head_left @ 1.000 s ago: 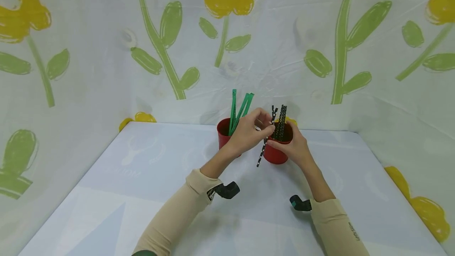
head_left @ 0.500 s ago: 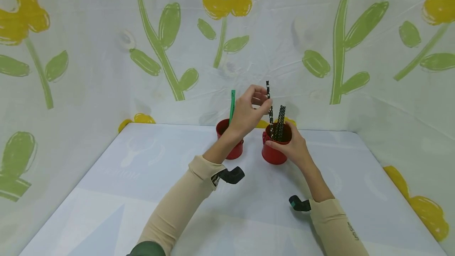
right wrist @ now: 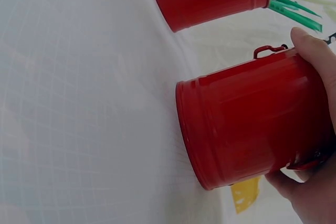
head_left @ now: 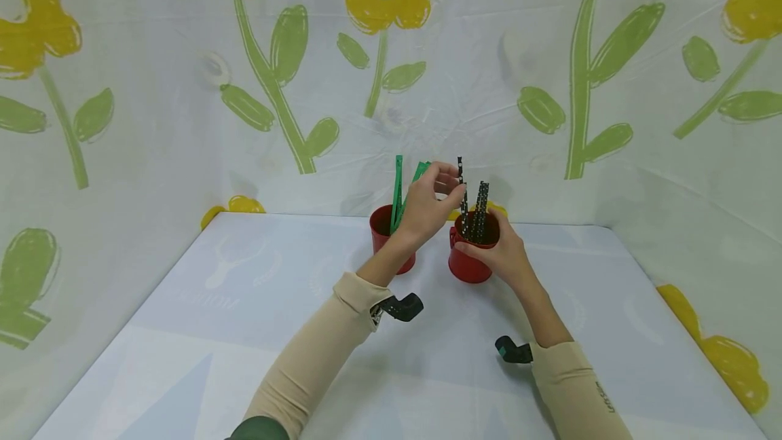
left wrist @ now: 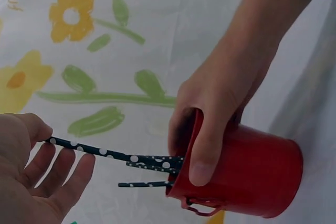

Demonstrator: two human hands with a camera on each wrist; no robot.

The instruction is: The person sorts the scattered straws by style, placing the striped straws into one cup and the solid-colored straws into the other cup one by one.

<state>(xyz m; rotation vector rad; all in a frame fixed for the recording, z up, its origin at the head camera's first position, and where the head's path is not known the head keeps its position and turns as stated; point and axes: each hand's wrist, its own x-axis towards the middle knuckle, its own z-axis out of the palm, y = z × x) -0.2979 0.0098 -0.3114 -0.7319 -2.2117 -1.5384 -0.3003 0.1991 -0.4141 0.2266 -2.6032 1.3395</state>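
Observation:
My left hand [head_left: 426, 208] pinches the upper end of a thin black straw with large white dots [left wrist: 103, 152]. Its lower end is inside the right-hand red bucket [head_left: 470, 266]. Several other black dotted straws [head_left: 480, 209] lean in that bucket. My right hand [head_left: 508, 254] grips the bucket by its rim, with the thumb [left wrist: 206, 153] outside on the near wall. In the right wrist view, the same bucket stands on the table with a small handle loop [right wrist: 270, 50] at its side.
A second red bucket [head_left: 380, 242], left of the first and partly behind my left forearm, holds several green straws [head_left: 398, 185]. Both stand near the far edge of the white table [head_left: 293, 270]. A flower-printed curtain [head_left: 464, 87] rises behind.
The dotted straw was outside the right bucket a second ago, slanting down in front of it. My left hand raised it, moved it over the bucket and lowered it in. The right hand stayed put.

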